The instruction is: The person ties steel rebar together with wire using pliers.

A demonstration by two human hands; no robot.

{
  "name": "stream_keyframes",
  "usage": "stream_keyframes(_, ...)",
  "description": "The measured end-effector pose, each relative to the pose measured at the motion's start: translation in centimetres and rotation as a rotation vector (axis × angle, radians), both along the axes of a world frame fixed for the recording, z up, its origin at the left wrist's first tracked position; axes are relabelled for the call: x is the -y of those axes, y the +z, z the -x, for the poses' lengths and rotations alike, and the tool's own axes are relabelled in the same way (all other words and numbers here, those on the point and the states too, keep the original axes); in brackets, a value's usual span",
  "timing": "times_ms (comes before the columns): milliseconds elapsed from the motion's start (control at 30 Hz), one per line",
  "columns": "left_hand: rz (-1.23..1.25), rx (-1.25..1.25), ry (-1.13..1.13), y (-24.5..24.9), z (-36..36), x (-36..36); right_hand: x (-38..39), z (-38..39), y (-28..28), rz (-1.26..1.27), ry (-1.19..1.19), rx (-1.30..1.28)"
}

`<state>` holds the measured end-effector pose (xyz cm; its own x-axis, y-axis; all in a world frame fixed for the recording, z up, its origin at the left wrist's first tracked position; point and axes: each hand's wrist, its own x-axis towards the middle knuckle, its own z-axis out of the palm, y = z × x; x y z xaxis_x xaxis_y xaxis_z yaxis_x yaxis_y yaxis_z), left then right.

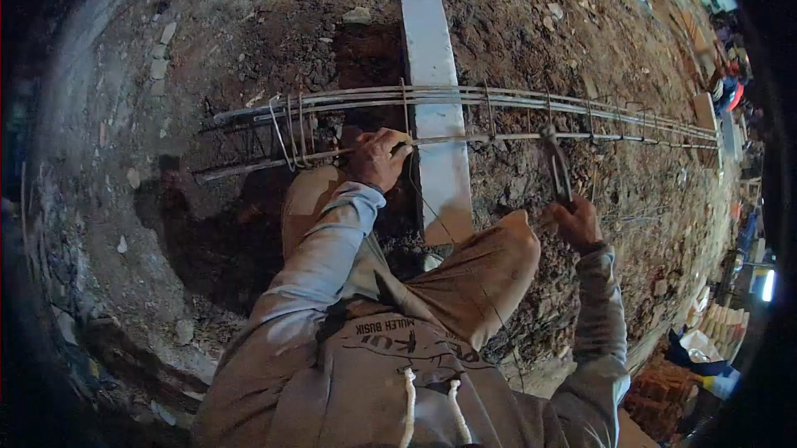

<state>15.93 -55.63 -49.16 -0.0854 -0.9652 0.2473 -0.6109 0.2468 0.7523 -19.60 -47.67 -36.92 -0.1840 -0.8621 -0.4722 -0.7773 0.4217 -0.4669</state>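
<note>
Rebar cage (440,100) lies across a white block (442,174), mid-frame. From here, I see the left hand (380,159) closed on its lower bar (506,137), the right hand (577,222) gripping pliers (551,147) at that bar. I'd brace the bar firmly and work the pliers squarely.

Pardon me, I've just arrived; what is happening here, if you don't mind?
A person works on a steel bar cage lying across a pale block. The left hand is at the lower bar beside the block. The right hand holds pincers, their head by that bar, on the block's other side.
</note>
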Motion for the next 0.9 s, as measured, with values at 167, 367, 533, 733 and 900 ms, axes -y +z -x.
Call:
stream_keyframes(167,0.005,-0.059,-0.042,-0.6,-0.6,0.0,1.6,-7.9,4.6,-0.034,0.068,0.439)
stream_keyframes(367,-0.002,-0.356,0.257,-0.3,0.8,-2.2,3.2,-14.0,2.3,0.127,0.605,-0.254)
stream_keyframes(533,-0.581,-0.57,0.236,-5.1,5.3,-5.7,4.0,-17.6,2.2,-0.059,0.502,-0.67)
stream_keyframes(733,-0.584,-1.192,0.19,-2.8,3.1,-5.1,4.6,-18.8,2.0,-0.123,0.513,-0.582)
stream_keyframes(900,-0.479,-1.097,0.162,-6.2,3.8,-4.8,4.4,-18.2,0.3,-0.057,0.567,-0.695)
